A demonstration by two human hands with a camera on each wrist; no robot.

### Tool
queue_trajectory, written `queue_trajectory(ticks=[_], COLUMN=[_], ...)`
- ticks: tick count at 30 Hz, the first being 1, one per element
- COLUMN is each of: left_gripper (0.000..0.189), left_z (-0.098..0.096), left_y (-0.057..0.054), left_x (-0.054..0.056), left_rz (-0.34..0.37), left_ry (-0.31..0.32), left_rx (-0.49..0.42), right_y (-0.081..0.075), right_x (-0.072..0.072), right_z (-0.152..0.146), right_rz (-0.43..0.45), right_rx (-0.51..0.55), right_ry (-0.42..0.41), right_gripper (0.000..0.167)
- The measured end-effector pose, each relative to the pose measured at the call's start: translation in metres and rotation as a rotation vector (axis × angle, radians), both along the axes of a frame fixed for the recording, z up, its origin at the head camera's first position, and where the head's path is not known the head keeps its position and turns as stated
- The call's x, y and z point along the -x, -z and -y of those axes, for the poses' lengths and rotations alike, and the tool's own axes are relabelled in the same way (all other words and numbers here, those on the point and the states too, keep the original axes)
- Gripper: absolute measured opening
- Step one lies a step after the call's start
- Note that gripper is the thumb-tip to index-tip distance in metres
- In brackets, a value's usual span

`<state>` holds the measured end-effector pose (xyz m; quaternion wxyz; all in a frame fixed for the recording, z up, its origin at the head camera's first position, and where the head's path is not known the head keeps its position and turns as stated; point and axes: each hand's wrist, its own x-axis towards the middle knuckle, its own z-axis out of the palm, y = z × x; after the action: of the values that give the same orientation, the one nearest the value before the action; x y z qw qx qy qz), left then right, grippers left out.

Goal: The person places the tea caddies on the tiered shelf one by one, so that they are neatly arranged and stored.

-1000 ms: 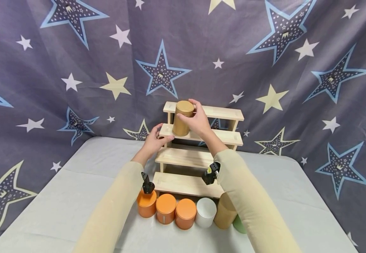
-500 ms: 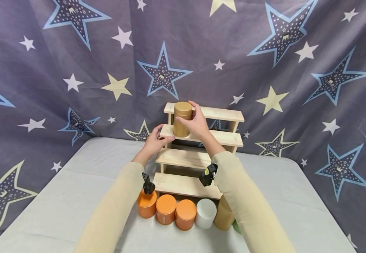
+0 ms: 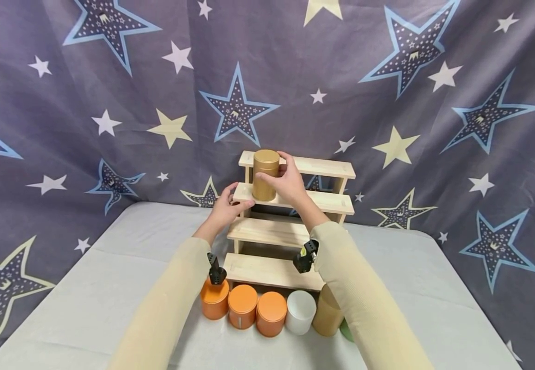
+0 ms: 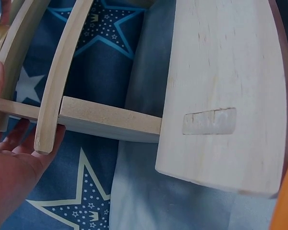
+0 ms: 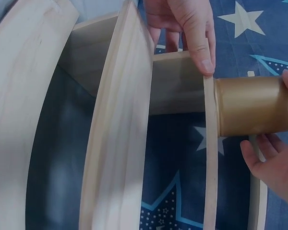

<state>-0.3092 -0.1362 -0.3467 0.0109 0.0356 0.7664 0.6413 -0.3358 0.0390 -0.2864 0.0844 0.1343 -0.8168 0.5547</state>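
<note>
A gold cylindrical canister [image 3: 263, 186] with a lid stands upright at the left end of the second tier from the top on a stepped wooden rack [image 3: 274, 272]. My right hand [image 3: 289, 181] holds it from the right, thumb across its front and fingers behind. In the right wrist view the base of the gold canister [image 5: 252, 108] meets the tier's surface. My left hand [image 3: 224, 208] grips that tier's left end, its thumb at the front edge. Fingers of the left hand [image 4: 14, 167] reach round behind the rack's side in the left wrist view.
Before the rack's lowest step stand several canisters in a row: orange ones [image 3: 272, 314], a white one [image 3: 301, 312], a taller gold one [image 3: 327, 313] and a green one [image 3: 347, 331] partly under the right sleeve. A star-patterned curtain [image 3: 267, 77] hangs close behind the rack.
The gold canister has shifted slightly left on the tier and stands straighter, my right hand moving along with it. My left hand stays at the rack's end.
</note>
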Motion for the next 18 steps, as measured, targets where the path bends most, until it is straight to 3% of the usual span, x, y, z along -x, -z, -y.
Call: queue_trajectory(ticks=[7,18], left_gripper=[0.087,0.086], left_z=[0.004,0.004], left_y=[0.023,0.024], left_x=[0.021,0.022], left_rz=[-0.04,-0.027], left_ry=[-0.022,-0.034], left_rx=[0.004,0.036], right_y=[-0.001,-0.003], right_x=[0.0,-0.005], right_z=[-0.006,-0.025], right_rz=[-0.036,-0.046], right_rx=[-0.031,-0.123], right_ry=[-0.011,0.018], right_gripper=[0.08,0.072])
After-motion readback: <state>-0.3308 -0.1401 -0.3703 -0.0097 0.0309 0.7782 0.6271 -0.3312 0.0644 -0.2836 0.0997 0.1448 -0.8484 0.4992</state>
